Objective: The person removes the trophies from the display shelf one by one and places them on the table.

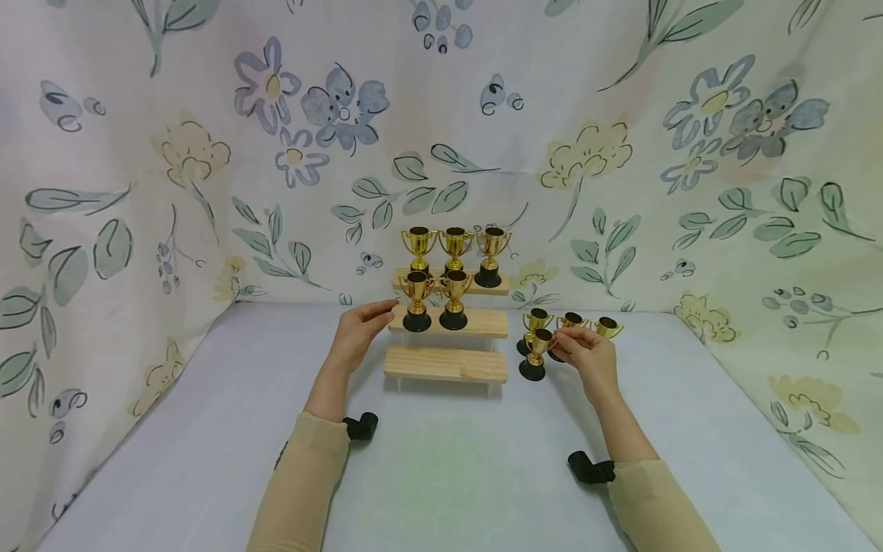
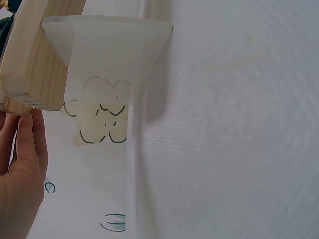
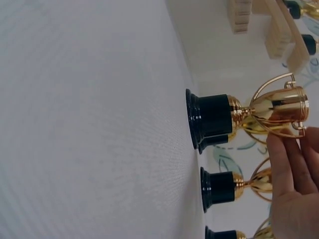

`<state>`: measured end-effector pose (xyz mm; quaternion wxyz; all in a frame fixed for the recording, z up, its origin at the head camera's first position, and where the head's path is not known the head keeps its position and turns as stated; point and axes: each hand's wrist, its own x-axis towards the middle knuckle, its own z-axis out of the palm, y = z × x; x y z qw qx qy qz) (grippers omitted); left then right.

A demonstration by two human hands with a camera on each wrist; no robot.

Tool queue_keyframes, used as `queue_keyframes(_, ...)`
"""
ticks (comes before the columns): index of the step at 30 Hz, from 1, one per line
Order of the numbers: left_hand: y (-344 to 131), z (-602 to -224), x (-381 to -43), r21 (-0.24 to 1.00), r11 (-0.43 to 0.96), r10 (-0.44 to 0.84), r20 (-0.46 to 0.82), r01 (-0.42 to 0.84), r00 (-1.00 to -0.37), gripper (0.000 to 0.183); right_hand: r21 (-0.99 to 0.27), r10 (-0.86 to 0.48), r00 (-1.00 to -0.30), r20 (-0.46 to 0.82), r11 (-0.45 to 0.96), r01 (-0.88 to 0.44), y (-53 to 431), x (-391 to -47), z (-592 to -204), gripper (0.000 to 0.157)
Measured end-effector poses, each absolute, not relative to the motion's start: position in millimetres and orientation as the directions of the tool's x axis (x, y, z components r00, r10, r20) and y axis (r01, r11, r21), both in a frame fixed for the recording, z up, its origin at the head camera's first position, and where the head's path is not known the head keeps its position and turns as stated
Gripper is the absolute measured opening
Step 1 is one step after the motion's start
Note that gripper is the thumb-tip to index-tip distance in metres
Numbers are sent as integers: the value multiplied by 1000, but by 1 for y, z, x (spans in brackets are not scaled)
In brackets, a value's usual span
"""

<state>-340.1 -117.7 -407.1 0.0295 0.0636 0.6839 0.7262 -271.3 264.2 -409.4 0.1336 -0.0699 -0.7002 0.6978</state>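
My right hand [image 1: 592, 360] pinches the handle of a small gold trophy cup [image 1: 538, 345] with a black base, to the right of a three-step wooden stand. In the right wrist view this trophy [image 3: 217, 117] is upright, its base at the white surface, fingertips at the handle near its rim. Straight fingers of my left hand [image 1: 357, 331] touch the left end of the middle step [image 1: 483, 323]; in the left wrist view the fingertips [image 2: 37, 117] meet the wood's end. Two trophies stand on that step, three on the top step [image 1: 400, 282].
Behind the pinched cup stand several more trophies, one at the far right [image 1: 607, 327]. The bottom step [image 1: 444, 364] rests on clear supports. A white cloth [image 1: 428, 475] covers the table, and a floral curtain [image 1: 441, 115] hangs behind. Black wrist mounts [image 1: 591, 468] jut inward from both sleeves.
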Motion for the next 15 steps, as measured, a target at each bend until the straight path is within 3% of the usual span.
queue_keyframes(6,-118,-407,-339,996,-71,134,55,45,-990,42,-996,293,-952,90,1,-94,264,-271,-409,6)
queue_keyframes(15,-118,-406,-339,998,-47,129,52,46,-990,41,-991,320,-940,122,-8,-131,264,-273,-408,9)
